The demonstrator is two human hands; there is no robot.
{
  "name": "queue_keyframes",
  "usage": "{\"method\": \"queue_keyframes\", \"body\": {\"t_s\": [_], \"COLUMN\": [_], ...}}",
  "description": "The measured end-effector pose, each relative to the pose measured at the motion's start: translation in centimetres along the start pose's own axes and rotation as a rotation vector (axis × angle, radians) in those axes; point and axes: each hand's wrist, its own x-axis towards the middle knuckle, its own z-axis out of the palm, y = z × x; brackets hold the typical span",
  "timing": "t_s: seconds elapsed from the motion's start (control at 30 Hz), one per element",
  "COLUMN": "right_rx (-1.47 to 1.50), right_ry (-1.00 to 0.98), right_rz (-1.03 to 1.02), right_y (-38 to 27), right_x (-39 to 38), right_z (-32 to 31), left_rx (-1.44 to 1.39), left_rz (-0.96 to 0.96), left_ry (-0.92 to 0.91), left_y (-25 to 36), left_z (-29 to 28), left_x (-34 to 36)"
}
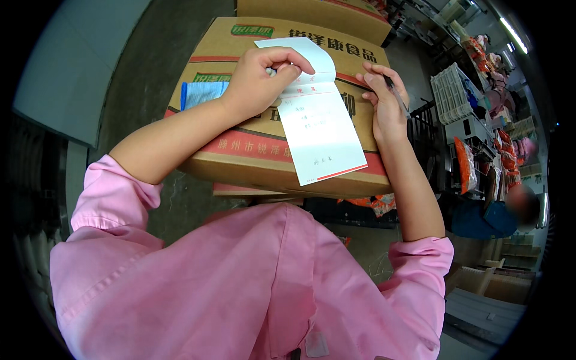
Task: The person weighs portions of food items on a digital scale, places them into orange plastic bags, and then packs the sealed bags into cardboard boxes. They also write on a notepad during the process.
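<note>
My left hand rests over the upper left of a white paper pad, fingers curled, index bent onto the sheet; what is under the other fingers is unclear. The pad has red printed lines and dark handwriting, and lies on a brown cardboard box with red bands. A blue cloth, perhaps a glove, lies on the box, partly under my left wrist. My right hand is closed round a dark pen beside the pad's right edge.
Another cardboard box is behind. At right are white crates, orange bags, racks and a blurred person in teal. A pale wall or panel stands at left, with grey floor below.
</note>
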Motion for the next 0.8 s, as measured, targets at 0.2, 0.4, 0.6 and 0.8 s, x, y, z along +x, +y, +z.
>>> {"method": "queue_keyframes", "body": {"t_s": [0.2,0.4,0.6,0.8], "right_rx": [-0.036,-0.059,-0.032,-0.029], "right_ry": [-0.107,-0.163,-0.179,-0.199], "right_rz": [0.085,0.088,0.121,0.138], "right_y": [0.6,0.2,0.4,0.5], "right_x": [0.7,0.2,0.2,0.2], "right_z": [-1.7,-1.2,-0.9,-1.0], "left_rx": [-0.014,-0.074,-0.103,-0.035], "left_rz": [0.073,-0.122,0.052,0.013], "left_ry": [0.001,-0.053,0.001,-0.052], "left_y": [-0.1,0.5,0.0,0.3], "left_z": [0.1,-0.1,0.5,0.2], "left_x": [0.2,0.0,0.1,0.0]}}
